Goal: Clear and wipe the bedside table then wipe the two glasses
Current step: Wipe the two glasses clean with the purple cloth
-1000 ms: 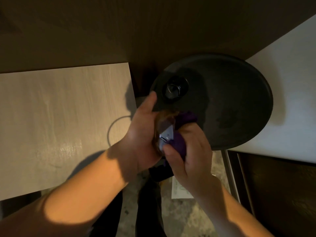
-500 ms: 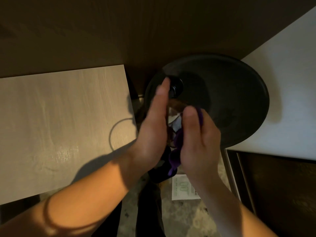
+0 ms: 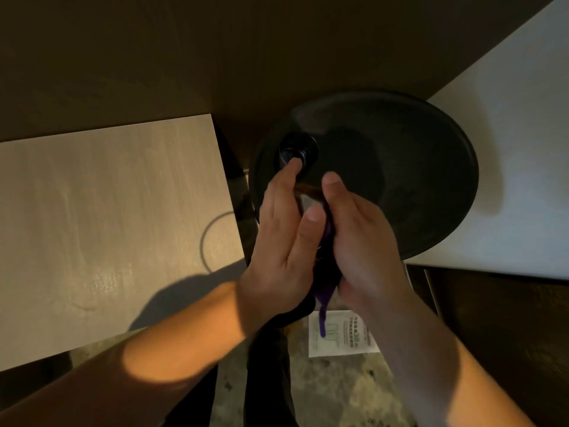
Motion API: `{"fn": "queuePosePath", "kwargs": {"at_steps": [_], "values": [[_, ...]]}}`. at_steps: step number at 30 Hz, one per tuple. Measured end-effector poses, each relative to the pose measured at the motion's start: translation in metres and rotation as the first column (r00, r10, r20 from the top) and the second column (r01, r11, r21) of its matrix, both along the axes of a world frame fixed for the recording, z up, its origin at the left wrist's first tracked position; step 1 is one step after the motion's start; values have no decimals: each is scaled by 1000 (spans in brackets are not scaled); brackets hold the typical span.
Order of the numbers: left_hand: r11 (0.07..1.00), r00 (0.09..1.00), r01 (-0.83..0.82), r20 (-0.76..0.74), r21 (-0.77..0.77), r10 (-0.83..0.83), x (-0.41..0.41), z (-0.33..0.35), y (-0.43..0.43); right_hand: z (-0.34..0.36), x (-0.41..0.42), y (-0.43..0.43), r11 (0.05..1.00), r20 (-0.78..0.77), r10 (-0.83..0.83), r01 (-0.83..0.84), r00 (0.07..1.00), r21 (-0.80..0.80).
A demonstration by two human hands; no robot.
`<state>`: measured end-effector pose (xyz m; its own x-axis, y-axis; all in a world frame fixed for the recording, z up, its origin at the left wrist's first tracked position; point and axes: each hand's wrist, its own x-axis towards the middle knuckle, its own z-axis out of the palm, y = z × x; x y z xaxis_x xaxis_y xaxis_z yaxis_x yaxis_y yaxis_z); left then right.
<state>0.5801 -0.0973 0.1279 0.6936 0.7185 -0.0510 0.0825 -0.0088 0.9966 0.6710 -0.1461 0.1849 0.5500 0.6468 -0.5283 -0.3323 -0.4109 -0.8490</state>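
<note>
While both hands press together over open floor, a slip would drop the glass.

Left hand (image 3: 277, 241) cups the glass (image 3: 308, 192) from the left; right hand (image 3: 360, 238) presses a purple cloth (image 3: 327, 232) against it. Only an amber sliver shows between the palms, near the fingertips, so grip depth is unclear. Cloth tail hangs loose below. Risk: damp cloth sliding, glass squeezed out upward. Bedside table (image 3: 107, 211) sits bare to the left.

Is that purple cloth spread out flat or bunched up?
Bunched up. The purple cloth is squeezed between the left hand and right hand, only one narrow tail dangling below them.
</note>
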Motion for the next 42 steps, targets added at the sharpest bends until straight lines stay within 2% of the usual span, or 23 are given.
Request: {"fn": "queuePosePath", "kwargs": {"at_steps": [1, 2, 4, 6, 8, 9, 11, 13, 15, 16, 18, 20, 21, 22, 24, 26, 28, 29, 30, 32, 35, 39, 42], "values": [[979, 998, -2, 54, -202, 13, 2, 10, 4, -2, 3, -1, 1000, 46, 4, -4, 999, -1], [889, 992, -19, 99, -458, 72, 5, 23, 10, -6, 2, -2, 1000, 166, 13, -17, 986, 24], [575, 983, 5, 109, -818, 147, 12, 35, 21, -15, 0, -6, 985, 525, 77, -146, 848, 93], [370, 976, -35, 48, -929, 213, 15, 40, 29, -24, 3, -15, 926, 793, 127, -357, 595, 119], [296, 972, -63, 9, -953, 237, 17, 43, 32, -33, 11, -22, 868, 898, 125, -486, 421, 107], [316, 978, -66, 3, -946, 210, 17, 46, 29, -35, 12, -24, 871, 898, 115, -478, 425, 115], [416, 982, -92, -15, -905, 186, 21, 48, 21, -35, 6, -24, 923, 804, 94, -354, 588, 151], [657, 978, -164, -34, -736, 206, 26, 45, 11, -29, -4, -20, 970, 642, 33, -178, 766, 163], [927, 981, -192, -28, -324, 193, 27, 36, 2, -16, -3, -13, 989, 419, -42, -21, 907, 143], [986, 989, -146, -38, -82, 143, 26, 24, -2, -8, 2, -9, 994, 242, -66, 41, 968, 106], [982, 992, -49, -109, 182, 70, 23, 8, -5, 3, 18, -4, 997, -117, -81, 83, 990, 7], [992, 990, 0, -141, 124, 18, 24, 11, -4, 5, 25, -4, 997, -206, -78, 76, 976, -17], [998, 995, 13, -98, -60, -19, 26, 21, -2, 1, 22, -6, 997, -120, -77, 78, 990, 4], [942, 1000, -22, -23, -335, 15, 28, 33, 0, -4, 17, -7, 997, 51, -76, 74, 996, 36], [629, 993, -15, 62, -777, 101, 33, 45, 10, -19, 12, -17, 991, 490, -5, -60, 872, 118], [327, 988, -12, 38, -945, 147, 36, 47, 21, -32, 19, -31, 941, 789, 80, -307, 609, 141], [171, 986, -32, -3, -985, 168, 35, 48, 26, -40, 31, -42, 844, 937, 94, -527, 335, 103], [145, 987, -18, 5, -989, 158, 35, 48, 27, -43, 36, -45, 809, 967, 78, -582, 243, 81], [153, 991, -21, 0, -988, 135, 36, 49, 26, -45, 39, -48, 795, 979, 59, -602, 197, 73], [217, 995, -64, -46, -974, 85, 39, 44, 21, -50, 39, -52, 809, 970, 44, -579, 239, 105], [355, 991, -108, -73, -929, 110, 45, 46, 7, -53, 30, -51, 893, 894, 62, -425, 444, 149], [589, 977, -208, -131, -781, 171, 52, 48, -8, -44, 17, -45, 975, 628, 3, -141, 778, 170], [835, 977, -213, -88, -507, 196, 58, 31, -16, -37, 21, -38, 987, 503, -57, -26, 862, 156]]}}
